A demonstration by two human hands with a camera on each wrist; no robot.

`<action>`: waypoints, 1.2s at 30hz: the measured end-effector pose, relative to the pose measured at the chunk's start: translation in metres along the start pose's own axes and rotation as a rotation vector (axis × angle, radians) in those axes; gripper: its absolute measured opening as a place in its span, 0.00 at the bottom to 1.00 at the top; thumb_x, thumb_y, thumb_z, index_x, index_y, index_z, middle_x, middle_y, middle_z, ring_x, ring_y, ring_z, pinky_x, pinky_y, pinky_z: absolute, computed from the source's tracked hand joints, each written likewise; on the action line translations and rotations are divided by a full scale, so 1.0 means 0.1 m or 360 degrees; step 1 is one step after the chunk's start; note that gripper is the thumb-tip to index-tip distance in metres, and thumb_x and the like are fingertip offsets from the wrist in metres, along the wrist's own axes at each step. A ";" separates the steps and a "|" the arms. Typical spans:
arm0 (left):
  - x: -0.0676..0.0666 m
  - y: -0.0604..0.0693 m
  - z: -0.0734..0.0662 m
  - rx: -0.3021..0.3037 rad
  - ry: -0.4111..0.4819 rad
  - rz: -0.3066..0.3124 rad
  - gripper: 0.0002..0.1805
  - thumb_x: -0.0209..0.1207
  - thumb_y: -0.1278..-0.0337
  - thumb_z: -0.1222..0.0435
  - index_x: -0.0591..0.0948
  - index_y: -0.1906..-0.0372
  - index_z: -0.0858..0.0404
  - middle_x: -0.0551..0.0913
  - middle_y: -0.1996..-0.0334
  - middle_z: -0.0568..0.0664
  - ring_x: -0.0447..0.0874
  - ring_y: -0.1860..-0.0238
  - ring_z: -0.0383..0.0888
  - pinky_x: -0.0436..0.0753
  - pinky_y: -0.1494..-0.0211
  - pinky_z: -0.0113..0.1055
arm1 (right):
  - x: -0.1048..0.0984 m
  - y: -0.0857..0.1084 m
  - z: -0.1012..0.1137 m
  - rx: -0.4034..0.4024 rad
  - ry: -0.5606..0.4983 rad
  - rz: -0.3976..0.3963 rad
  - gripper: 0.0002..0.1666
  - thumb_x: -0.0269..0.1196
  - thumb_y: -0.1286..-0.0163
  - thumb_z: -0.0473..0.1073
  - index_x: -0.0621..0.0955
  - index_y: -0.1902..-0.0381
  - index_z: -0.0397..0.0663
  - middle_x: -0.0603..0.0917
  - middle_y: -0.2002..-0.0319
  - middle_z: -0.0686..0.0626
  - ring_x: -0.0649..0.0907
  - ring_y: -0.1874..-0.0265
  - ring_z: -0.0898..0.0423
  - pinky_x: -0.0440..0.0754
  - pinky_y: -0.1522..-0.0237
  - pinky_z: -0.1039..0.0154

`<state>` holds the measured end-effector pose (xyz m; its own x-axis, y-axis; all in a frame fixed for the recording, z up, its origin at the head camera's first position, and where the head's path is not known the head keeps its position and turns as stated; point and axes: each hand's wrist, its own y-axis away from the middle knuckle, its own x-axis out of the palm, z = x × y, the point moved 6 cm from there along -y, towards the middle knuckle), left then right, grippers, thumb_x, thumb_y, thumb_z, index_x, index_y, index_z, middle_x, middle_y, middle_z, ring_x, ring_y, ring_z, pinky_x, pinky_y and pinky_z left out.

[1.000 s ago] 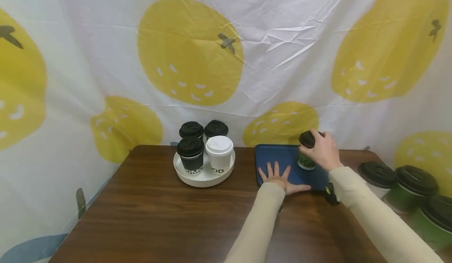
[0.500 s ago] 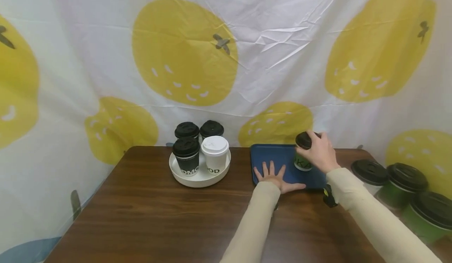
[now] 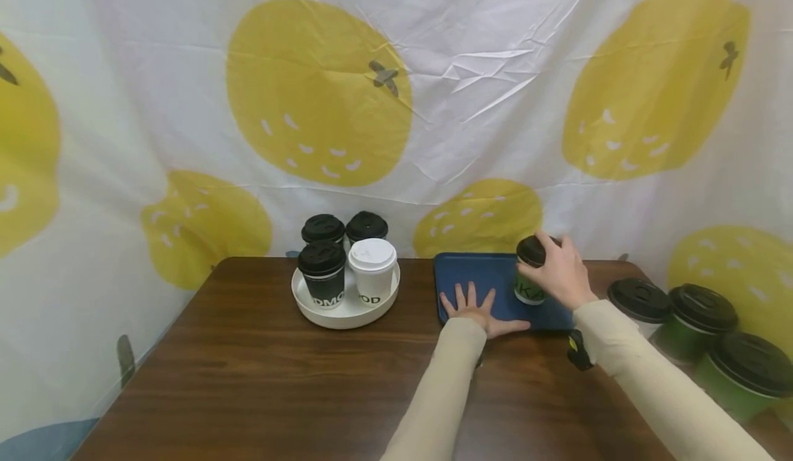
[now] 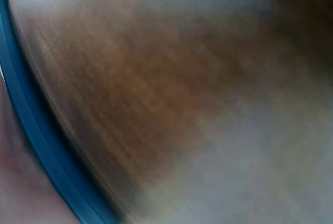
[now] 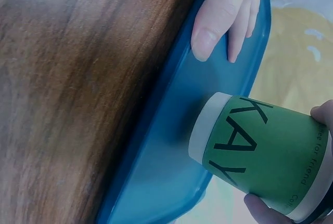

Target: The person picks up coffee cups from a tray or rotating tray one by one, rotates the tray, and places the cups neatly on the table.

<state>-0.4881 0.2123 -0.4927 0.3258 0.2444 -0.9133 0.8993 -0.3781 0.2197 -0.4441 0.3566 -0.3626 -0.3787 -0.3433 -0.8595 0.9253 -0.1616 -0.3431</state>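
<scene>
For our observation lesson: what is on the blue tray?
On or over the blue tray: the spread left hand and a green cup the right hand grips. Surface beneath is covered.

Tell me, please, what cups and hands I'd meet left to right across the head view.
Front black cup on the white tray, white cup, left hand, green cup in the right hand, black-lidded white cup, dark green cup, lighter green cup.

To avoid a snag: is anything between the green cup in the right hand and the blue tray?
Nothing visible stands between the green cup and the blue tray. The left hand is spread over the tray's near edge, left of the cup, not beneath it.
</scene>
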 end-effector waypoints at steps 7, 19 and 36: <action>0.03 -0.03 0.02 0.0004 -0.0034 -0.0034 0.60 0.45 0.59 0.13 0.45 0.19 0.28 0.33 0.14 0.43 0.26 0.13 0.52 0.33 0.15 0.63 | -0.01 0.07 0.01 0.0004 0.0016 0.0004 0.50 0.68 0.33 0.57 0.63 0.21 0.42 0.62 0.30 0.19 0.72 0.37 0.20 0.77 0.46 0.25; 0.02 -0.03 0.03 0.0002 -0.0026 -0.0021 0.60 0.45 0.58 0.13 0.45 0.18 0.28 0.33 0.14 0.43 0.25 0.13 0.52 0.32 0.15 0.63 | -0.06 0.16 0.01 -0.0006 0.0038 -0.0019 0.51 0.69 0.34 0.57 0.64 0.21 0.41 0.65 0.32 0.19 0.73 0.39 0.21 0.78 0.48 0.26; 0.01 -0.02 -0.01 0.0024 -0.0046 -0.0013 0.59 0.45 0.57 0.13 0.46 0.18 0.30 0.33 0.14 0.45 0.25 0.13 0.53 0.32 0.15 0.63 | -0.15 0.32 -0.02 -0.0048 0.0044 -0.0077 0.49 0.71 0.36 0.55 0.67 0.23 0.41 0.67 0.33 0.20 0.75 0.41 0.20 0.79 0.51 0.26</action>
<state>-0.4893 0.2140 -0.4937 0.3096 0.2221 -0.9246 0.8974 -0.3896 0.2069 -0.4086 0.3578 -0.3617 -0.4227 -0.3098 -0.8516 0.9062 -0.1491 -0.3956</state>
